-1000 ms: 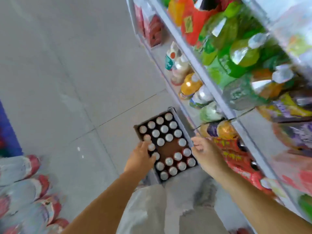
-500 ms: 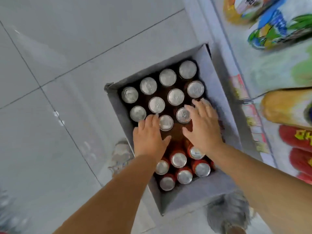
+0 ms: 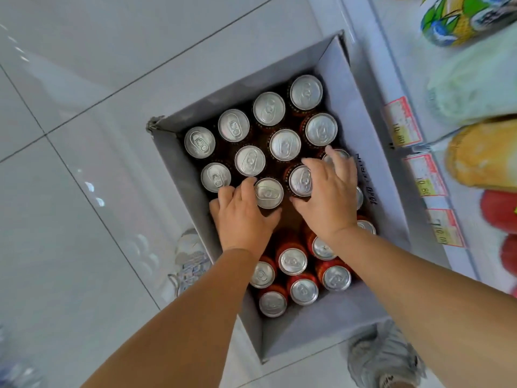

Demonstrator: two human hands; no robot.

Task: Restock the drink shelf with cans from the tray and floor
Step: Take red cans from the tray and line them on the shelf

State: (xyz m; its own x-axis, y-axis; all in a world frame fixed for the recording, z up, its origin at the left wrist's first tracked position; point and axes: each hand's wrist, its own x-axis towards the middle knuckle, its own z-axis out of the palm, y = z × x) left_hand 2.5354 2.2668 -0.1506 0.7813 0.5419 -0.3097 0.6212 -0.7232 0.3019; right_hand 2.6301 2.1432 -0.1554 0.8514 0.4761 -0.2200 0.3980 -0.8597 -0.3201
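A grey cardboard tray (image 3: 342,77) sits on the tiled floor, filled with several red cans with silver tops. My left hand (image 3: 242,217) curls its fingers around one can (image 3: 268,193) in the middle of the tray. My right hand (image 3: 328,197) wraps around a neighbouring can (image 3: 300,181), with its fingers reaching over another can behind. Both cans still stand in the tray. A bare brown patch of tray floor shows between my wrists.
The shelf edge (image 3: 402,130) with red and yellow price tags runs down the right, right next to the tray. Bagged goods (image 3: 481,152) lie on the bottom shelf. My shoes (image 3: 191,259) stand left of and below the tray.
The view swung down from the shelves to the tray. Both hands dropped into the tray and closed around two middle cans.
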